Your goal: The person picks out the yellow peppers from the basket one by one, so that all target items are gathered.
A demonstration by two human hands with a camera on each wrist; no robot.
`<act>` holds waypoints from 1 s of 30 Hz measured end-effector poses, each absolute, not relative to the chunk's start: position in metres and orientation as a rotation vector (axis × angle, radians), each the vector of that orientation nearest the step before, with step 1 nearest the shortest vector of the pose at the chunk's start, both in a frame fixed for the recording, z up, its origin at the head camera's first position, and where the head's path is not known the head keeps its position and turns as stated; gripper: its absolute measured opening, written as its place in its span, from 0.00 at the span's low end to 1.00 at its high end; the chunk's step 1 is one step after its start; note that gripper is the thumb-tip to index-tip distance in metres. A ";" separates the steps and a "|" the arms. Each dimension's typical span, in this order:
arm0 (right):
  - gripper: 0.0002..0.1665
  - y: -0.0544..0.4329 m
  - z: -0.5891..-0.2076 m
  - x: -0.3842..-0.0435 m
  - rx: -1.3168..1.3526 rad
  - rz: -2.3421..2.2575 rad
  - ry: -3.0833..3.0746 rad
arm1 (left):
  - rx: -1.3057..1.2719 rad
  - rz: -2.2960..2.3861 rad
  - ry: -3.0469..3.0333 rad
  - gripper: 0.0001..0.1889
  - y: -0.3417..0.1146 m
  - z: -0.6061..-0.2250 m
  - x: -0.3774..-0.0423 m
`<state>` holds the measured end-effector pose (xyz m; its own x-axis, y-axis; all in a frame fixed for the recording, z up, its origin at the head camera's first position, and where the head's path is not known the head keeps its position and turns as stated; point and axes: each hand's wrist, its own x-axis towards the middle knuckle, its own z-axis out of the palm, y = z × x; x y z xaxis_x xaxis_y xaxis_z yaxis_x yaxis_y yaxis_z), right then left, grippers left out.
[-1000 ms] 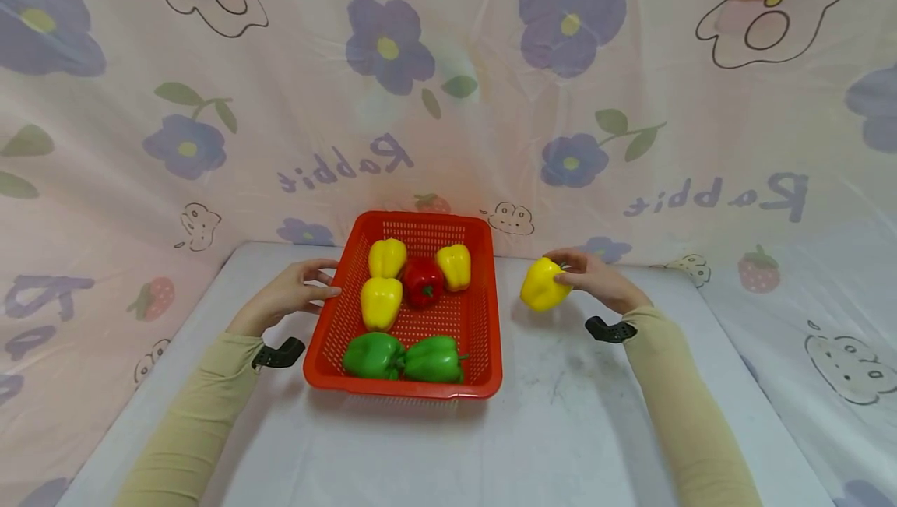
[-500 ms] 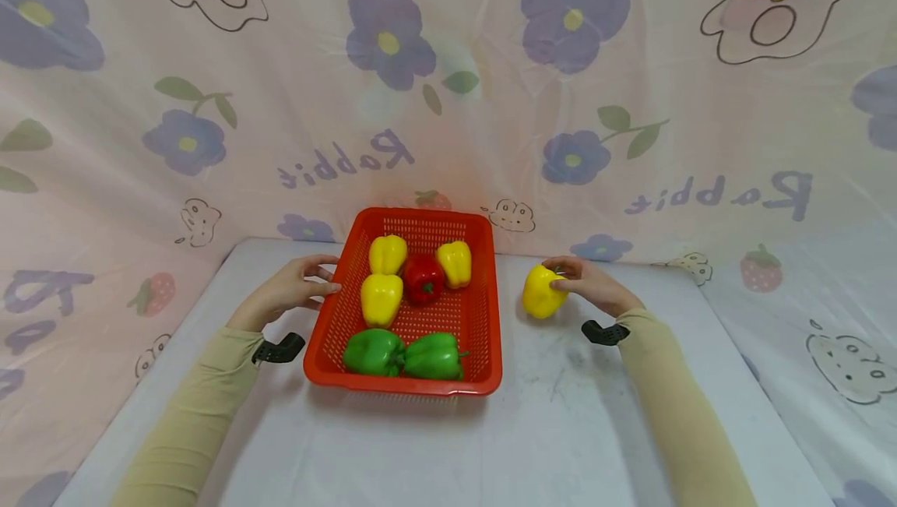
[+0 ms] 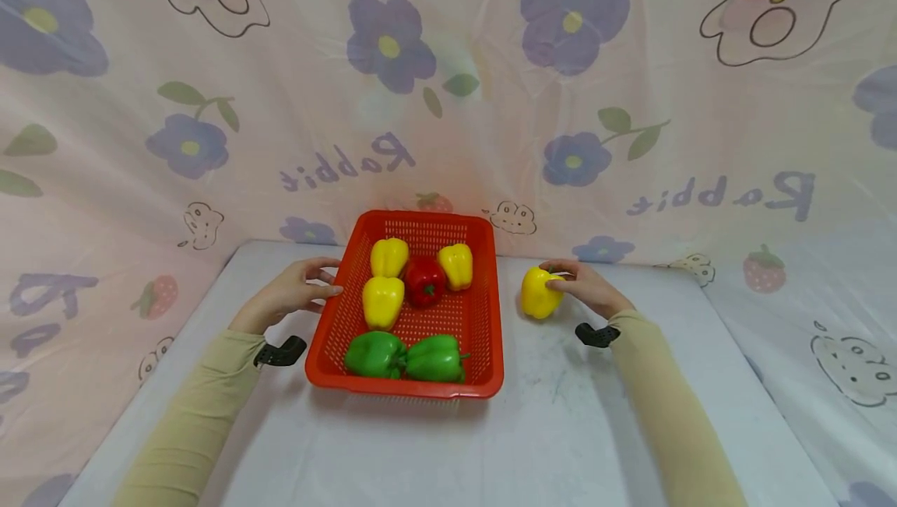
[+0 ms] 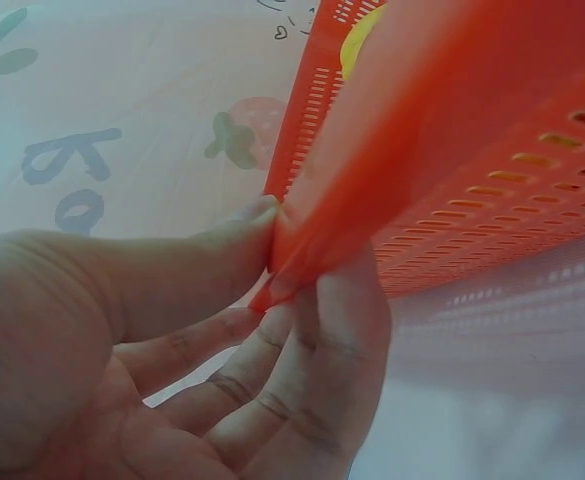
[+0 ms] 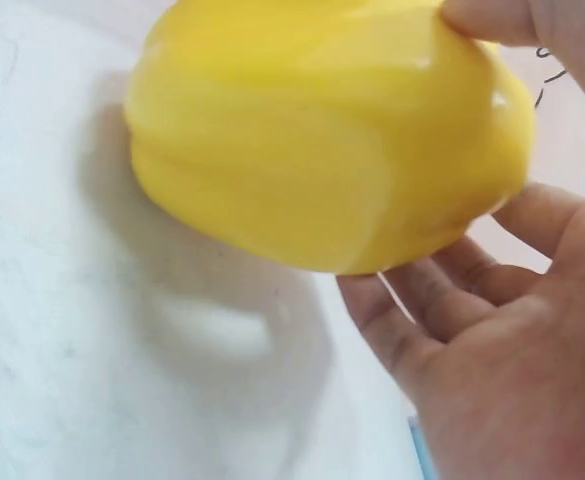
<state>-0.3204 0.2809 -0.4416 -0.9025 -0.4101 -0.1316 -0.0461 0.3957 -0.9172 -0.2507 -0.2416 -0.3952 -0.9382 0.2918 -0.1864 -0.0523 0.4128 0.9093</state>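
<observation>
My left hand (image 3: 287,293) grips the left rim of a red plastic basket (image 3: 496,336); in the left wrist view the thumb lies on one side of the rim and the fingers curl under it. A yellow bell pepper (image 3: 540,293) is to the right of the basket, held by my right hand (image 3: 587,287). The right wrist view has thumb and fingers around the stem end of this pepper (image 5: 322,140), with its shadow on the white surface. Inside the basket lie three yellow peppers (image 3: 383,303), one red pepper (image 3: 424,283) and two green peppers (image 3: 434,358).
The basket stands on a white-covered table (image 3: 392,452) with faint dark smudges right of it. Behind rises a patterned curtain (image 3: 476,125) with flowers and rabbit lettering. A black wrist device (image 3: 280,352) is strapped to each arm.
The right hand and its yellow pepper have shifted slightly left and down, and the pepper has turned more upright. The left hand keeps its place on the basket rim.
</observation>
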 end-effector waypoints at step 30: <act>0.34 0.271 -0.447 -0.329 -0.316 -1.601 2.199 | 0.207 1.539 2.361 0.31 -0.242 -0.396 -0.251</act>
<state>-0.3288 0.2705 -0.4470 -0.8942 -0.4074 -0.1854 0.0514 0.3179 -0.9467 -0.2506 -0.2421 -0.3960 -0.9400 0.2887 -0.1819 -0.0499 0.4110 0.9102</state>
